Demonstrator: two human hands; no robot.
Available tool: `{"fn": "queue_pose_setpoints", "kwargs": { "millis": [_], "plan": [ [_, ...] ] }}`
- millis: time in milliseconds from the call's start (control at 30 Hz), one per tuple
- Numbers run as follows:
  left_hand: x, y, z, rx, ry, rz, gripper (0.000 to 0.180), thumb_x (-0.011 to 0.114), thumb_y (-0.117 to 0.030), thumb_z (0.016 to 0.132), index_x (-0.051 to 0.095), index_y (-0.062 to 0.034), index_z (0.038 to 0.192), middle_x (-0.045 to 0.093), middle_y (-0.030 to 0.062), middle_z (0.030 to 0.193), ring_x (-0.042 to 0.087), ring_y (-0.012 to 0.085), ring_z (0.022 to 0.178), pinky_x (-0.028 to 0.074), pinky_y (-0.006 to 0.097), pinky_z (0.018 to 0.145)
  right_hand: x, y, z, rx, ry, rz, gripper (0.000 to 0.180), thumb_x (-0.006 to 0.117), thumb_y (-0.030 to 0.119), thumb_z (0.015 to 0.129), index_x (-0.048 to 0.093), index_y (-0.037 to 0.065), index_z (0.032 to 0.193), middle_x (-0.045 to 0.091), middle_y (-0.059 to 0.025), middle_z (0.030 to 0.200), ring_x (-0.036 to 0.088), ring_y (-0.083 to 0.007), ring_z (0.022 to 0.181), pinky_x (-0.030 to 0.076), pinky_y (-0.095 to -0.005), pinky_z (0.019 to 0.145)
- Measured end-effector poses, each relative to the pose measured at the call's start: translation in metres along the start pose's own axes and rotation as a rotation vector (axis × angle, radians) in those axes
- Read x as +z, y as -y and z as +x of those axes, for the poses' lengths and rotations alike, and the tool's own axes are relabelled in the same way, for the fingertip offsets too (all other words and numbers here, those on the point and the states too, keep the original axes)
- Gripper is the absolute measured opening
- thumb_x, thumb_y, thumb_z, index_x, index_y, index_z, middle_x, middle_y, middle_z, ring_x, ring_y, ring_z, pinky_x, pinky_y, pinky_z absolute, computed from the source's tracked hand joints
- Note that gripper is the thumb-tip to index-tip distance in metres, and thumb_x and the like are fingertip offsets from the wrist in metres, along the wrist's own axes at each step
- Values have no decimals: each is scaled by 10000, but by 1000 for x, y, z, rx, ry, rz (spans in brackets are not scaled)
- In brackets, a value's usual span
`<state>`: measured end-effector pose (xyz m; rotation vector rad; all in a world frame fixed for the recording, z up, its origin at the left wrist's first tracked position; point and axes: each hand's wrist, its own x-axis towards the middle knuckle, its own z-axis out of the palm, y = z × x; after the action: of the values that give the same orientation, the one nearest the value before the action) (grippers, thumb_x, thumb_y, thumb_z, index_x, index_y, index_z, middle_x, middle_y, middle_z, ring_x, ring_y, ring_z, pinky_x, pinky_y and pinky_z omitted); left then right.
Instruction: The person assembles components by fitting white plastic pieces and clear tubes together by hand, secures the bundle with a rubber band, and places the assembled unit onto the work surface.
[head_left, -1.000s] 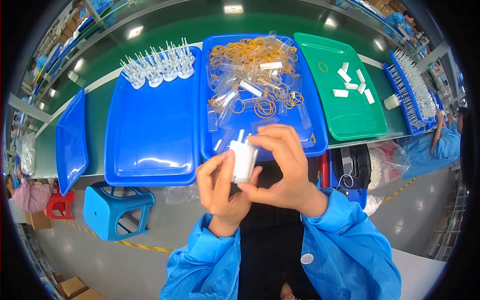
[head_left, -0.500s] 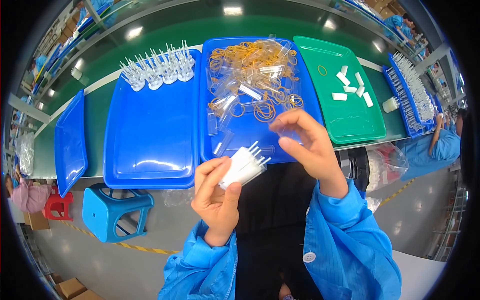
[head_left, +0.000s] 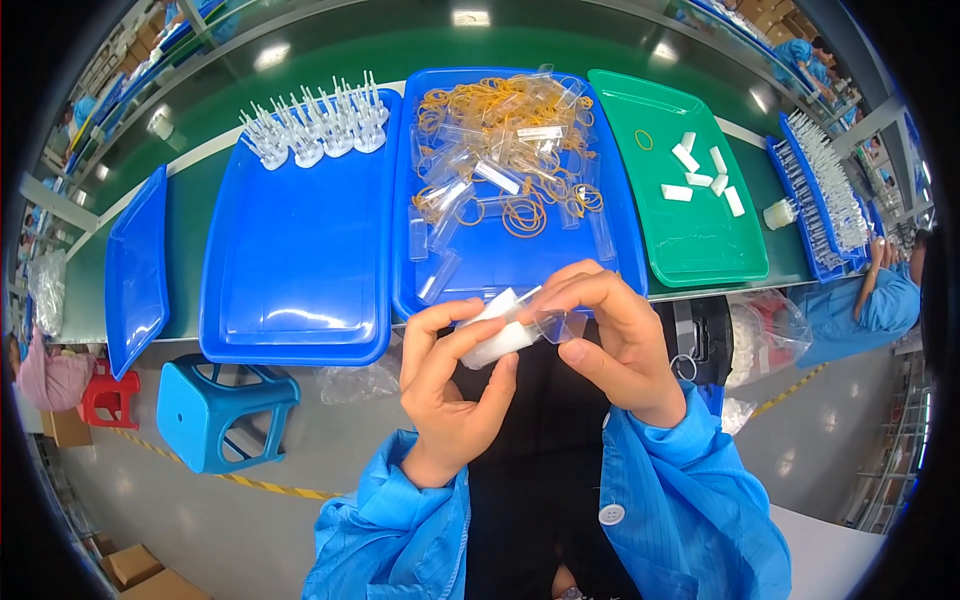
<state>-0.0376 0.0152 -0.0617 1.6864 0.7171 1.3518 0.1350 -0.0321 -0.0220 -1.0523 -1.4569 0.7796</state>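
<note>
My left hand point(head_left: 450, 390) is closed around a white bundle of blocks point(head_left: 497, 348), gripped between thumb and fingers. Right beside it, my right hand point(head_left: 620, 335) pinches a clear plastic piece point(head_left: 550, 325) at the bundle's right end. The fingers cover that end, so the thin pins there are mostly hidden, and whether the plastic touches them I cannot tell. Both hands are just in front of a blue tray point(head_left: 500, 285) with a tangle of tan rubber bands point(head_left: 490, 105) and clear plastic sleeves point(head_left: 437, 277).
To the left, another blue tray point(head_left: 295, 250) bears several pinned white clusters point(head_left: 310, 140) at its far edge. A green tray point(head_left: 700, 250) on the right has white blocks point(head_left: 686, 157) and one rubber band. Farther right stands a blue rack of pins point(head_left: 825, 205). A blue stool point(head_left: 225, 410) is below left.
My right hand has come down and closed in on the bundle, bringing the clear piece against or near its pinned end. My left hand has shifted slightly right, with the bundle still in it.
</note>
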Motion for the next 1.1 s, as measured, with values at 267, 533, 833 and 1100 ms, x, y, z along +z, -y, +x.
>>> {"fn": "queue_pose_setpoints", "kwargs": {
  "millis": [267, 533, 833, 1100],
  "plan": [
    [-2, 1, 1, 23, 90, -11, 248, 664, 102, 751, 613, 60, 990, 477, 158, 1201, 564, 241, 1060, 490, 319, 884, 8, -4, -15, 77, -232, 74, 263, 633, 85, 832, 579, 10, 1078, 659, -122, 1081, 599, -292, 1048, 470, -377, 896],
    [-3, 6, 2, -266, 32, -493, 252, 661, 53, 811, 592, 47, 1053, 516, 138, 1163, 530, 193, 1084, 505, 314, 846, -6, 0, -13, -170, 15, -263, 282, 647, 66, 797, 612, -11, 1066, 654, -143, 1053, 605, -295, 998, 478, -382, 863],
    [0, -4, 0, -135, -17, -286, 268, 684, 65, 788, 625, 60, 1050, 524, 135, 1146, 578, 190, 1031, 519, 284, 851, -3, 7, -18, 80, -274, -48, 224, 593, -15, 871, 603, -44, 1093, 549, -111, 1059, 565, -145, 944, 457, -246, 807],
    [-1, -3, 0, -103, 5, -201, 272, 694, 64, 778, 635, 59, 1043, 529, 131, 1137, 595, 196, 1014, 531, 281, 832, -8, -5, -19, 14, -280, 56, 184, 611, -61, 847, 583, -43, 1028, 571, -142, 1058, 583, -161, 946, 472, -264, 821]
  ]
}}
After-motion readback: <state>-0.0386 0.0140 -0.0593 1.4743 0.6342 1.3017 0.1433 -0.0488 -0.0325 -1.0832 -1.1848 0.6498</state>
